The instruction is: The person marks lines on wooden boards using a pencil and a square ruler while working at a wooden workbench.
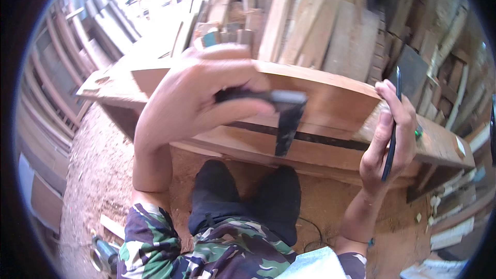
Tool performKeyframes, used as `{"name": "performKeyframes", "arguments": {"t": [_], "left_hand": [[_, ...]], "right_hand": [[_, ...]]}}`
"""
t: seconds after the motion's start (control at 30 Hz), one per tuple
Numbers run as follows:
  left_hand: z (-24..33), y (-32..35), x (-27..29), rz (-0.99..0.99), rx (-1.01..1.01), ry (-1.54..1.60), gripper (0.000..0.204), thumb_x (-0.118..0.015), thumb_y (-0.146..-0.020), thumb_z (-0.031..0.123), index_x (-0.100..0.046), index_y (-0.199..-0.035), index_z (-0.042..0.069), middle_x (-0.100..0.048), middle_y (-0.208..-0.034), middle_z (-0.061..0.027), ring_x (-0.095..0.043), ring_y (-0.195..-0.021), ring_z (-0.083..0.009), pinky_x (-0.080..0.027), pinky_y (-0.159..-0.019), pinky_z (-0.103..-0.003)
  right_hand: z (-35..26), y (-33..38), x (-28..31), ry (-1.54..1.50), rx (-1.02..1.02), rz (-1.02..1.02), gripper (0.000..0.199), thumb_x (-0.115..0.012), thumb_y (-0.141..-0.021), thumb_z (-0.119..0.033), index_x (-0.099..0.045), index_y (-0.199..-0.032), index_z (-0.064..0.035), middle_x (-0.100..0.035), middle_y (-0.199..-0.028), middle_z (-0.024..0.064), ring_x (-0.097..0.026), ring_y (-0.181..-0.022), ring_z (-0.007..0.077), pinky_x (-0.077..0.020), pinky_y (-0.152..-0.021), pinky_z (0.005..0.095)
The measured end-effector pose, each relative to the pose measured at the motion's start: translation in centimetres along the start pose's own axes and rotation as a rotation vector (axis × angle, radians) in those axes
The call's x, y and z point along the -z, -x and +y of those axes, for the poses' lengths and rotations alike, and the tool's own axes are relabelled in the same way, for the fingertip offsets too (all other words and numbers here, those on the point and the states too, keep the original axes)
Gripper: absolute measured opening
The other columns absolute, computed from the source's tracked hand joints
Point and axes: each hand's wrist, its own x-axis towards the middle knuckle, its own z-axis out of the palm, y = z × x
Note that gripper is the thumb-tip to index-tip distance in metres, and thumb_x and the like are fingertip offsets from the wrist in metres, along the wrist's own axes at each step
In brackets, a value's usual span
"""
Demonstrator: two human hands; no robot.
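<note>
My left hand (178, 95), smeared by motion, is raised in front of the board and closed on a dark try square (290, 124), whose two arms meet at a corner with one pointing down. To the right, my right hand (395, 137) holds a thin black pencil (391, 150) upright between thumb and fingers, near the board's right end. The reddish-brown wooden board (336, 106) stands on its long edge across the workbench (447, 147). Part of the board's left half is hidden behind my left hand.
Planks (305, 26) lean upright behind the bench, with more stacked timber (57, 72) on the left. A small green-and-black object (419, 132) lies on the bench beside my right hand. A power tool (105, 252) sits on the dusty floor at lower left.
</note>
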Motion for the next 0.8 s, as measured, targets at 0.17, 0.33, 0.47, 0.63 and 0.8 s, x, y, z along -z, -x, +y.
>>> {"name": "performKeyframes", "arguments": {"t": [0.17,0.33,0.47,0.63,0.8], "left_hand": [[-1.3,11.5,1.5,0.047,0.094,0.059,0.028,-0.094,-0.082,0.025,-0.075,-0.092,0.006,-0.059,-0.081,-0.0071,-0.063,-0.081,-0.0283,-0.050,-0.071,-0.041],[-3.0,19.0,1.3,0.017,0.271,0.149,0.027,-0.092,-0.087,0.022,-0.074,-0.094,0.003,-0.063,-0.085,-0.0088,-0.065,-0.082,-0.0291,-0.051,-0.073,-0.041],[-3.1,25.0,1.1,0.090,0.496,0.197,0.026,-0.091,-0.087,0.019,-0.074,-0.095,0.001,-0.066,-0.088,-0.0094,-0.067,-0.083,-0.0277,-0.052,-0.072,-0.039],[-4.7,29.8,1.2,0.179,0.621,0.221,0.022,-0.092,-0.086,0.012,-0.077,-0.097,0.000,-0.068,-0.086,-0.0093,-0.069,-0.082,-0.0254,-0.053,-0.070,-0.037],[-6.5,31.8,1.3,0.361,0.654,0.276,0.018,-0.089,-0.087,0.004,-0.080,-0.100,-0.003,-0.068,-0.088,-0.0058,-0.067,-0.076,-0.0136,-0.051,-0.066,-0.030]], "right_hand": [[-7.3,-7.1,-7.2,-0.051,0.195,-0.385,0.023,-0.068,-0.100,-0.006,-0.076,-0.120,-0.0012,-0.075,-0.111,0.0168,-0.066,-0.110,0.0351,-0.0522,-0.098,0.0471],[-11.2,-9.8,-12.6,0.000,0.261,-0.590,0.039,-0.086,-0.083,-0.022,-0.077,-0.113,0.0010,-0.076,-0.108,0.0186,-0.066,-0.111,0.0387,-0.0546,-0.097,0.0489],[-9.2,-12.8,-15.2,-0.125,0.148,-1.096,0.051,-0.094,-0.075,-0.024,-0.077,-0.117,-0.0004,-0.074,-0.100,0.0177,-0.068,-0.104,0.0332,-0.0543,-0.097,0.0435],[-7.5,-15.8,-15.7,-0.220,-0.006,-1.312,0.044,-0.095,-0.079,-0.026,-0.077,-0.108,0.0016,-0.070,-0.092,0.0117,-0.068,-0.088,0.0193,-0.0544,-0.079,0.0348],[-8.7,-14.3,-13.8,-0.192,-0.162,-1.274,0.039,-0.092,-0.083,-0.022,-0.076,-0.109,0.0025,-0.073,-0.099,0.0169,-0.071,-0.097,0.0299,-0.0549,-0.089,0.0397]]}}
